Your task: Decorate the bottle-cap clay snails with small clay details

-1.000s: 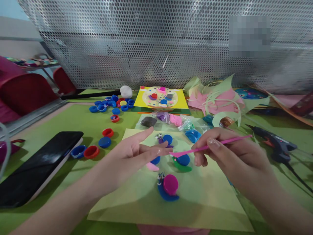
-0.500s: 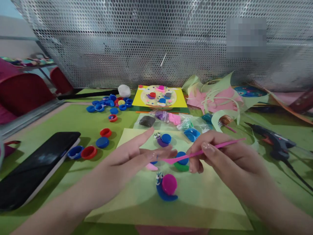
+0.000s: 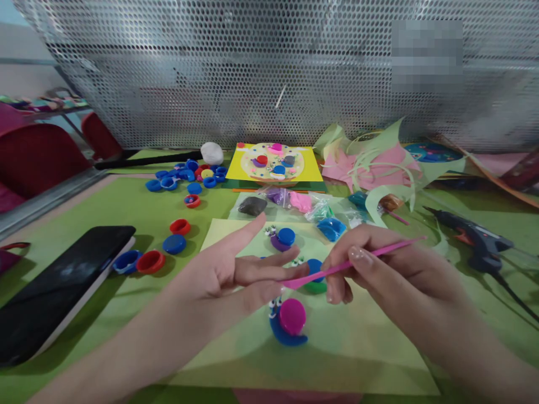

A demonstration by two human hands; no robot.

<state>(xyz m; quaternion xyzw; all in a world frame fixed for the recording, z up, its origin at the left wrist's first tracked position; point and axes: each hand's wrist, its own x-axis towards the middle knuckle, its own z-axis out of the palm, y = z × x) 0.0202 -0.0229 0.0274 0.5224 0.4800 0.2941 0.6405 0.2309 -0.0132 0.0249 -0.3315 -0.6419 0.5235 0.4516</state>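
Observation:
My right hand (image 3: 379, 269) pinches a thin pink tool (image 3: 341, 266) between thumb and fingers. Its flat tip reaches my left hand (image 3: 236, 275), touching near the thumb and fingertips. The left thumb and a finger are close together at that tip; anything small between them is too small to name. Below the hands, a blue clay snail with a magenta cap (image 3: 292, 317) lies on the pale yellow sheet (image 3: 337, 359). A purple snail with a blue cap (image 3: 286, 236) is behind the left fingers, and a green one with a blue cap (image 3: 315, 270) is partly covered by the tool.
A black phone (image 3: 63, 286) lies at left, beside red and blue bottle caps (image 3: 150, 262). Bagged clay (image 3: 331, 228) and a decorated yellow card (image 3: 233, 168) are farther back. A glue gun (image 3: 474, 235) lies at right, near paper scraps (image 3: 370, 163).
My left thumb and fingers have shifted and closed toward the tool's tip. The tool tip has moved slightly down. The view has shifted a little.

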